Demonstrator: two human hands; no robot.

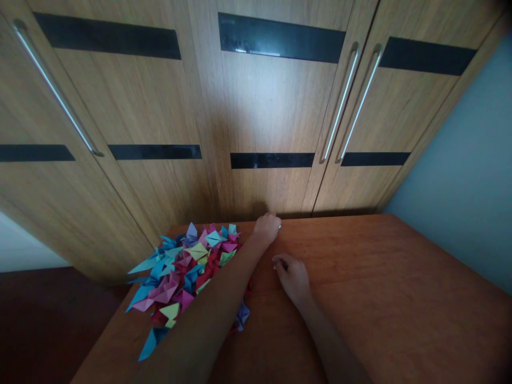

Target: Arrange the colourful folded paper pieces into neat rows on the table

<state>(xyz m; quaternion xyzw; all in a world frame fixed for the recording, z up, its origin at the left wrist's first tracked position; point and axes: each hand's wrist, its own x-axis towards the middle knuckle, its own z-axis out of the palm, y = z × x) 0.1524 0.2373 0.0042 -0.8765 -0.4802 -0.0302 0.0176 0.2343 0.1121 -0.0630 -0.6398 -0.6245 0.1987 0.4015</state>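
Left hand (267, 228) at bench (380, 272) far edge, fingers curled; grip unclear. Right hand (293, 276) nearer, above bench, fingers bent inward, hold unclear. Multicolored folded-paper origami pieces (166, 288) heaped on bench's left side, partly behind left forearm.

Likely home bedroom — wood-fronted wardrobe (264, 106) with long metal handles (58, 88), plain pale wall (464, 160) beside.
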